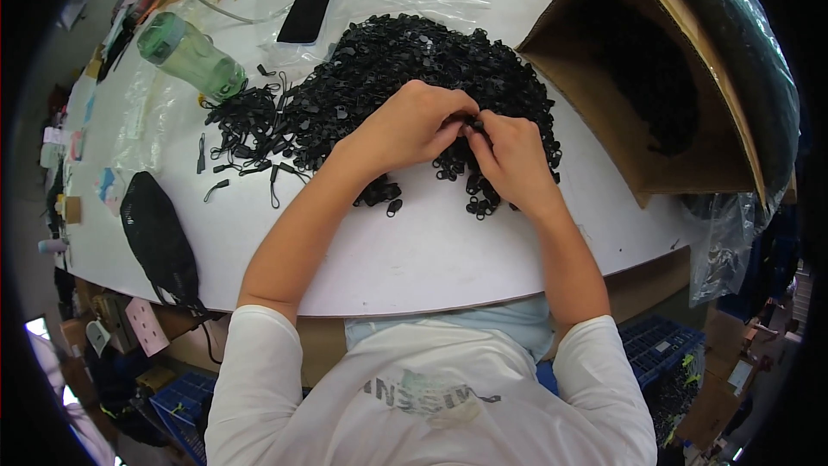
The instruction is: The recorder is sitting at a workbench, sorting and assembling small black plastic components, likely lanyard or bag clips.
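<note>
Over the front of a large heap of small black looped pieces (414,52), my two hands meet. My left hand (410,125) is closed in a pinch, and my right hand (516,155) pinches from the other side. Between their fingertips is a small black piece (473,123), mostly hidden, so its exact kind does not show. A few loose pieces (394,207) lie on the white table (414,263) below my left hand, and more lie under my right. Left of the heap spreads a smaller pile of black cord zipper pulls (246,125).
A cardboard box (604,134) lies on its side at the right, open toward me, with black contents inside. A green translucent bottle (194,56), a phone (308,9) on clear plastic and a black waist pouch (159,237) are on the left. Blue crates (664,349) stand below the table.
</note>
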The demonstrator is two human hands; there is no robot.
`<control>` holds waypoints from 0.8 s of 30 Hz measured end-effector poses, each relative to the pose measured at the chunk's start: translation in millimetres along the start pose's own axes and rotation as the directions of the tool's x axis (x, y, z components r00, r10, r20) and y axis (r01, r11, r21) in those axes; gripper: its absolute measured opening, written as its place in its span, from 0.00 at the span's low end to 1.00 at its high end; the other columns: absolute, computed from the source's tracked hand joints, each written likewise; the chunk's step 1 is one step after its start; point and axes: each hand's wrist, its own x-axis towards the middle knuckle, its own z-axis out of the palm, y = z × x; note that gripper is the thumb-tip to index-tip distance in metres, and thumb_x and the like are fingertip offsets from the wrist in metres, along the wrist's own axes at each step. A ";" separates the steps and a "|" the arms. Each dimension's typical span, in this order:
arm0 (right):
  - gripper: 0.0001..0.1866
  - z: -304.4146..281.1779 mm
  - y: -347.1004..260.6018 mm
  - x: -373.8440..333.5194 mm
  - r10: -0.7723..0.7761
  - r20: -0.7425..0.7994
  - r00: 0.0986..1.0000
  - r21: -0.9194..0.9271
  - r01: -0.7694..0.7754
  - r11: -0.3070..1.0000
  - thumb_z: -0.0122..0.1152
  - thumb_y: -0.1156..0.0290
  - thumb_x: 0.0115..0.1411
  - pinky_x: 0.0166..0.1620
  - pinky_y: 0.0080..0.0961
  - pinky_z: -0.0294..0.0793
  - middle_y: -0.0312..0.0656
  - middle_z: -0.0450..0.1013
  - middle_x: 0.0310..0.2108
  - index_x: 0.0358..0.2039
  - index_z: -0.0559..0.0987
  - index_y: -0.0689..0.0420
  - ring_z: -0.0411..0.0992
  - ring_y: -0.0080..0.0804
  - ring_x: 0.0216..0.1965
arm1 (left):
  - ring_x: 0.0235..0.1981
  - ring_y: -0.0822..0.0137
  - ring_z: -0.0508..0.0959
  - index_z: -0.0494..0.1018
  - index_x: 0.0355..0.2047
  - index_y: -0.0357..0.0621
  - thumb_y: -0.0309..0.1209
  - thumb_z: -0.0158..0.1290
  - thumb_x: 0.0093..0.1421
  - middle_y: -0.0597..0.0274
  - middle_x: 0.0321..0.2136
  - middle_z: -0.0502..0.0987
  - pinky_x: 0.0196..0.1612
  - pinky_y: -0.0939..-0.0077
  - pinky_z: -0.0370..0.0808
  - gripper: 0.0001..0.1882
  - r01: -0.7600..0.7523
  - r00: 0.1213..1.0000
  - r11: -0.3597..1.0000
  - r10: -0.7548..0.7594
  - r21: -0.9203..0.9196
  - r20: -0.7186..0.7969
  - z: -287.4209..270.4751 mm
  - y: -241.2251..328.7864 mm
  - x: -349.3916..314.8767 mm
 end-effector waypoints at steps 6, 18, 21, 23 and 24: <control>0.08 2.5 0.7 1.7 0.038 0.015 0.999 -0.085 -0.037 0.996 0.55 0.70 0.56 0.30 0.42 0.72 0.48 0.74 0.24 0.28 0.74 0.62 0.73 0.50 0.25 | 0.28 0.62 0.82 0.76 0.37 0.35 0.20 0.54 0.49 0.52 0.27 0.80 0.34 0.75 0.78 0.13 0.017 1.000 1.000 -0.017 -0.018 0.005 -1.5 -2.1 -0.6; 0.08 8.3 -2.0 1.3 0.052 -0.079 0.995 -0.029 -0.055 0.998 0.56 0.70 0.55 0.25 0.41 0.71 0.46 0.72 0.18 0.24 0.74 0.61 0.72 0.48 0.21 | 0.23 0.67 0.78 0.75 0.31 0.35 0.23 0.56 0.52 0.58 0.23 0.77 0.28 0.75 0.74 0.06 0.023 0.976 0.995 -0.001 0.096 -0.220 4.5 -8.9 -3.3; 0.06 -2.9 -3.1 0.2 0.062 -0.148 0.987 0.003 -0.062 0.998 0.57 0.70 0.53 0.24 0.40 0.70 0.46 0.71 0.17 0.23 0.74 0.59 0.72 0.47 0.20 | 0.25 0.76 0.74 0.74 0.29 0.37 0.25 0.57 0.54 0.65 0.23 0.75 0.29 0.81 0.70 0.05 0.217 0.958 0.888 -0.273 -0.406 -0.085 3.4 -6.8 6.1; 0.06 -10.1 -0.8 -3.4 0.000 -0.211 0.977 0.003 0.000 1.000 0.59 0.69 0.50 0.24 0.40 0.70 0.45 0.72 0.17 0.23 0.76 0.57 0.72 0.47 0.21 | 0.28 0.81 0.69 0.73 0.29 0.39 0.27 0.58 0.55 0.70 0.25 0.72 0.30 0.84 0.67 0.05 0.238 0.951 0.667 -0.306 -0.706 0.031 15.1 9.8 11.0; 0.06 -4.4 5.8 -6.0 -0.020 -0.222 0.975 0.032 0.028 0.999 0.60 0.68 0.48 0.24 0.40 0.71 0.46 0.72 0.17 0.24 0.76 0.56 0.73 0.46 0.21 | 0.28 0.80 0.68 0.73 0.29 0.39 0.27 0.59 0.53 0.68 0.26 0.71 0.31 0.84 0.66 0.06 0.265 0.952 0.697 -0.299 -0.666 0.065 21.1 15.7 9.3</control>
